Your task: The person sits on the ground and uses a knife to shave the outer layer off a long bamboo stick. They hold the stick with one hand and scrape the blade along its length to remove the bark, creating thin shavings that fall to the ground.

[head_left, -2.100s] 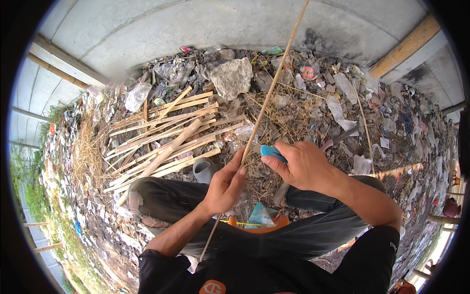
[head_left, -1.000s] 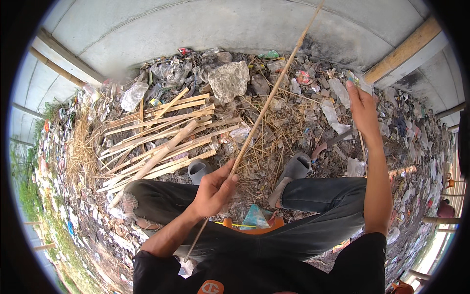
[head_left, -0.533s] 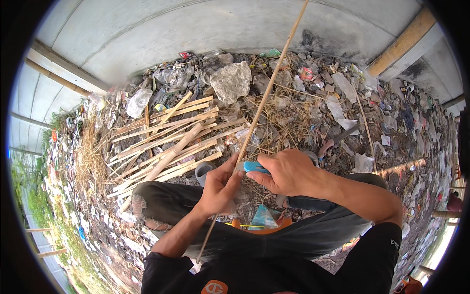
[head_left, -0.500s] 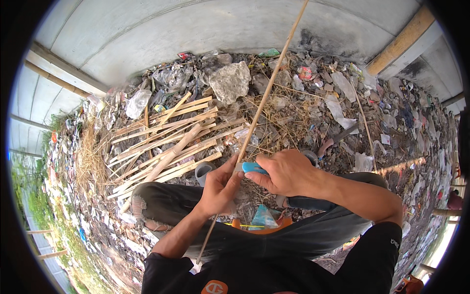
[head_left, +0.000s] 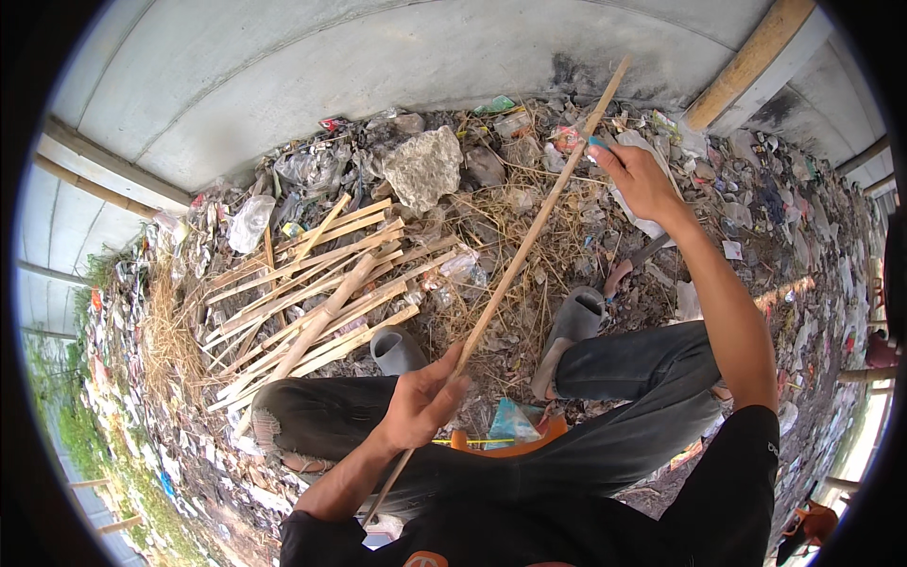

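Observation:
A long thin bamboo strip (head_left: 515,267) slants from my lap up toward the wall at the far right. My left hand (head_left: 420,404) grips it low down, near my knees. Close to its far end is my right hand (head_left: 645,184), closed around a blue-handled utility knife (head_left: 595,144). Most of the handle is hidden in my fingers, and the blade lies at the strip's edge. A pile of split bamboo pieces (head_left: 326,302) lies on the ground beyond my left knee.
A pale rock (head_left: 422,170) sits before the grey wall (head_left: 378,66). Litter and straw cover the ground. Grey sandals (head_left: 574,317) are on my feet. A curved knife-like tool (head_left: 642,263) lies right of the strip. Something orange (head_left: 529,442) shows between my legs.
My right hand has moved with the utility knife from beside my left hand up and right along the strip. The strip has tilted further right, and my left hand still holds it.

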Tool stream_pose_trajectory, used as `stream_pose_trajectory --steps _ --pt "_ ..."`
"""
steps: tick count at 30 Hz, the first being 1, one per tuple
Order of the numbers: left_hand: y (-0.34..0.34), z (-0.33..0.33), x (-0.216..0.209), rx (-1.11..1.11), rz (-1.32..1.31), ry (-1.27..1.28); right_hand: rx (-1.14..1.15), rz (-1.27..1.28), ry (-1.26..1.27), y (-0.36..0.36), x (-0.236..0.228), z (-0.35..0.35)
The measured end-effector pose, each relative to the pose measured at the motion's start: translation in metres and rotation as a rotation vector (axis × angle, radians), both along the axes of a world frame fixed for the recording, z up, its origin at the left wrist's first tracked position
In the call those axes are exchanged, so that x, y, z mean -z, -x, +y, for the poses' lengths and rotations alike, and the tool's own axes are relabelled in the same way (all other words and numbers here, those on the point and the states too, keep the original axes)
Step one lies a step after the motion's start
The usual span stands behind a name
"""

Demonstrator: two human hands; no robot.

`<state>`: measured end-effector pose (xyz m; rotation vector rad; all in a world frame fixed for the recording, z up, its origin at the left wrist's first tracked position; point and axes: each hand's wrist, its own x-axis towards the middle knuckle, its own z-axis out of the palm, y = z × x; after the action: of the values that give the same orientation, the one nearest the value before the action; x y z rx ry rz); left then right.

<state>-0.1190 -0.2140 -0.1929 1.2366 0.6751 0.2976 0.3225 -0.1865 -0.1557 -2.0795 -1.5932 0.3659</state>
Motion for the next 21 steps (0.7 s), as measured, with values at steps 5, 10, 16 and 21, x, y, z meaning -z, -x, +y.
stream_pose_trajectory --steps 5,10,16,21 --pt "-0.009 0.001 0.009 0.013 0.008 -0.003 0.071 -0.004 0.015 0.002 0.006 -0.011" --pt "-0.005 0.006 0.008 -0.05 -0.017 0.047 -0.216 0.121 0.164 0.087 0.003 -0.013" --pt "-0.007 0.008 0.016 -0.071 0.099 -0.109 -0.487 0.258 0.305 0.178 0.013 -0.057" --pt "-0.003 0.006 0.012 -0.051 0.202 -0.123 -0.35 0.211 0.275 0.117 0.033 -0.02"
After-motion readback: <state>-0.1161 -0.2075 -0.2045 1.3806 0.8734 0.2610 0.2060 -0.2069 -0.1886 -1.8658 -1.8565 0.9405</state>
